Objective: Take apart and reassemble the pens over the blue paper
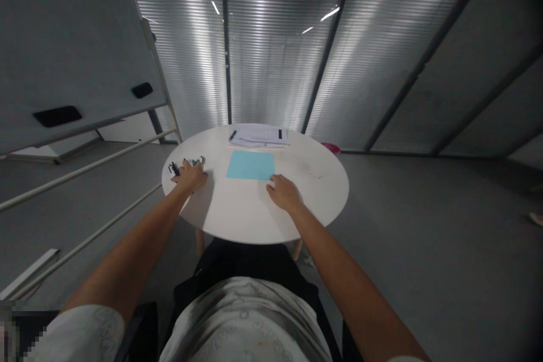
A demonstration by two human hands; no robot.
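A light blue sheet [251,165] lies flat on the round white table [237,209]. My right hand [283,191] rests at the sheet's lower right corner, its fingers bent close together; what they hold, if anything, is too small to tell. Over at the table's left side, my left hand [190,176] is spread on a group of small dark and white items [174,169], partly hidden under the fingers. Whether any of them is gripped cannot be seen.
A stack of white papers [258,136] with a dark pen [232,135] sits at the table's far edge. Small bits [320,177] lie on the right side. A large board on a metal frame [85,174] stands at the left. A pink object [331,148] is behind the table.
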